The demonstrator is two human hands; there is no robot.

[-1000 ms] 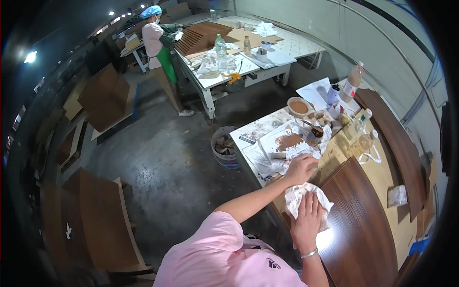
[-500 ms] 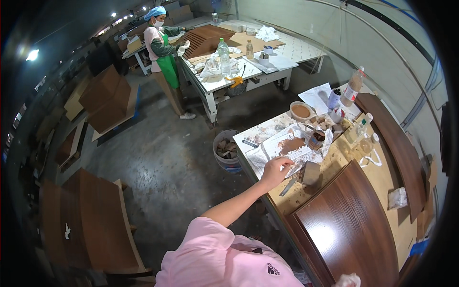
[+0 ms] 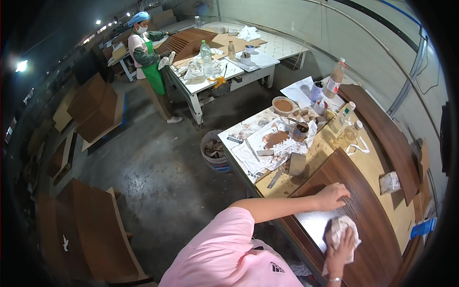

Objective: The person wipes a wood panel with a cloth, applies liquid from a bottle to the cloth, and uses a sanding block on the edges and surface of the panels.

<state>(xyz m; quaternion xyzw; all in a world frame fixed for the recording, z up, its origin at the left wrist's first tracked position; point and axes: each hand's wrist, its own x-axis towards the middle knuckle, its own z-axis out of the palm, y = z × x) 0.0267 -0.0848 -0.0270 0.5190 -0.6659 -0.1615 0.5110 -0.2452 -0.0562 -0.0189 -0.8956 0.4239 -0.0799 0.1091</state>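
You stand in a workshop with a stained grey concrete floor [image 3: 158, 162]. A pale wall [image 3: 306, 24] runs behind two white worktables [image 3: 239, 71], the near one cluttered. Brown wooden panels [image 3: 95, 229] lean at left. A bucket [image 3: 213, 150] sits by the near table. Ceiling lamps [image 3: 21, 65] glow at upper left.

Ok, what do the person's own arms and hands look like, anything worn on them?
Both forearms are bare. A pink short-sleeved shirt with a small dark logo covers the shoulders and upper arms. The left hand wears no glove. The right hand is also gloveless, with a thin bracelet at the wrist.
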